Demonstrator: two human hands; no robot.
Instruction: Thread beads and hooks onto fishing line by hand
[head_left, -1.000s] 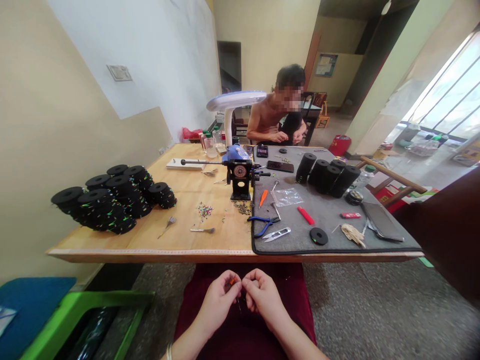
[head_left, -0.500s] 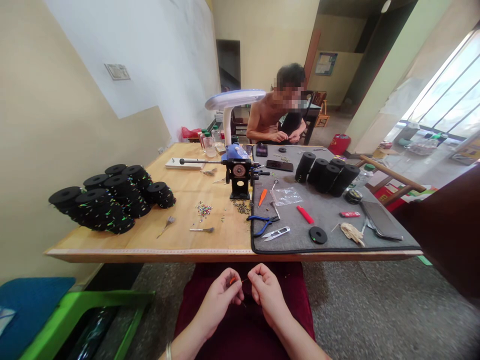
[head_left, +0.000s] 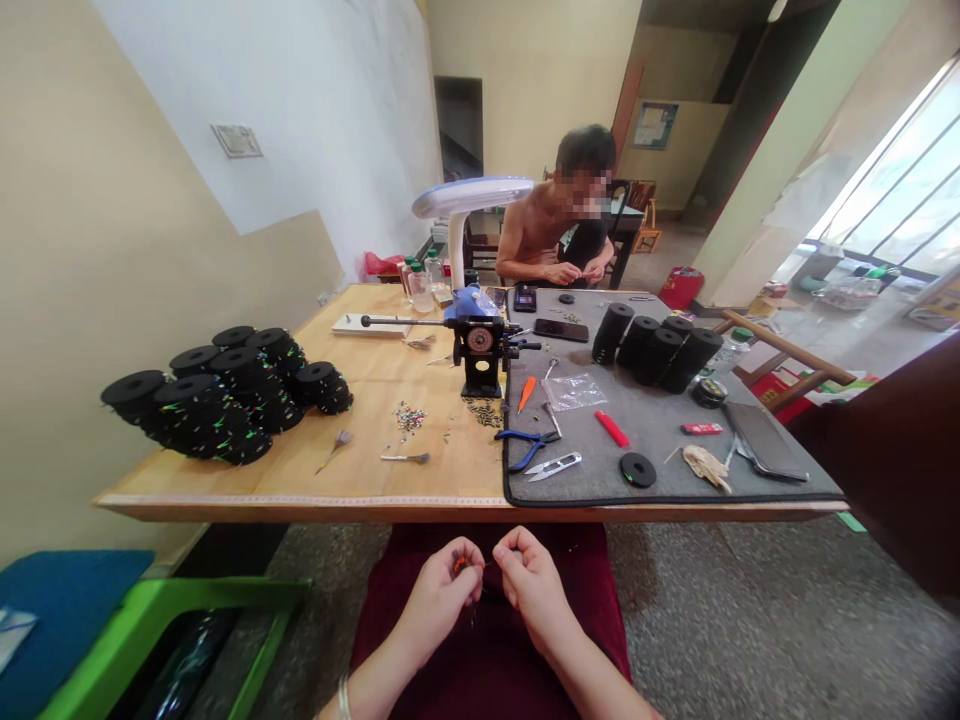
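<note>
Both my hands are low over my lap, below the front edge of the wooden table point(head_left: 300, 500). My left hand point(head_left: 442, 600) pinches a tiny orange piece point(head_left: 459, 566) between thumb and fingers. My right hand point(head_left: 531, 585) is curled closed just to its right, pinching a thin thread that runs from the orange piece. A dark red cloth point(head_left: 487, 640) covers my lap under both hands.
On the table: stacked black spools point(head_left: 217, 395) at left, a black winding tool point(head_left: 480, 350), loose beads point(head_left: 409, 417), a grey mat point(head_left: 652, 470) with pliers point(head_left: 525, 447), snips point(head_left: 553, 466), more black spools point(head_left: 656, 350) and phones. Another person point(head_left: 559, 230) sits at the far end.
My hands drew slightly apart half a second ago, showing the thread, and have come closer together again. The table's contents have not moved.
</note>
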